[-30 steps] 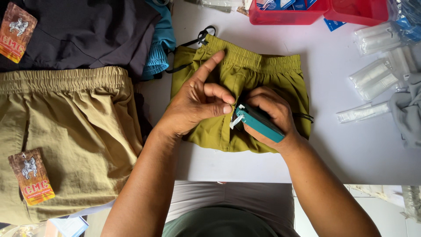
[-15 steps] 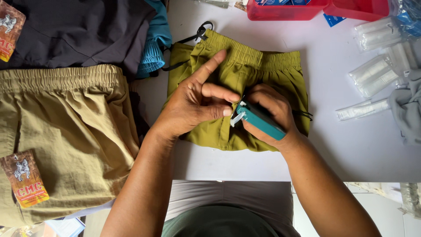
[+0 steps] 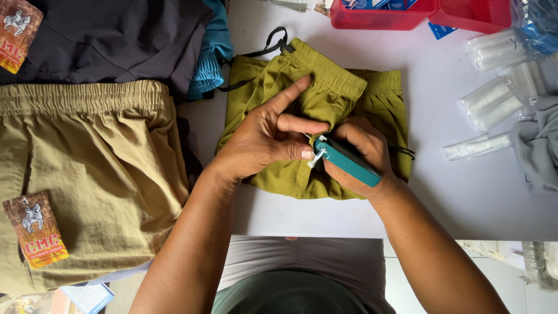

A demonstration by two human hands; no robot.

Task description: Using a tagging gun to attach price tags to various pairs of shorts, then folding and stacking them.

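white worktop (image 3: 465, 203) runs under everything, crowded at the left with a khaki pair of shorts (image 3: 87, 174) carrying an orange hang tag (image 3: 35, 229), dark garments (image 3: 116, 40) and a teal one (image 3: 212, 49) above it, red plastic trays (image 3: 418, 13) along the far edge and clear packets (image 3: 494, 102) at the right.

the olive-green shorts (image 3: 290, 87) lie folded straight ahead of you in the middle, waistband toward the far edge, black drawstring (image 3: 273, 43) trailing off the top left corner. both your hands rest on top of them. your right hand (image 3: 363, 157) is wrapped closed around the teal tagging gun (image 3: 346, 161), whose long axis slants from lower right up to upper left, its nose pointing at your left hand (image 3: 267, 136). that left hand is narrowed to a pinch, thumb and fingers closed on a small white tag piece (image 3: 317, 157) right at the gun's nose, index finger stretched up toward the waistband. the two hands touch there, so the gun has no gap to cross; it lies just right of the pinch.

against the picture a second ago, your hands sit in much the same place and grip, with the gun's nose pressed a little closer into the pinch, and the hang tag on the khaki pair shows farther down the cloth.
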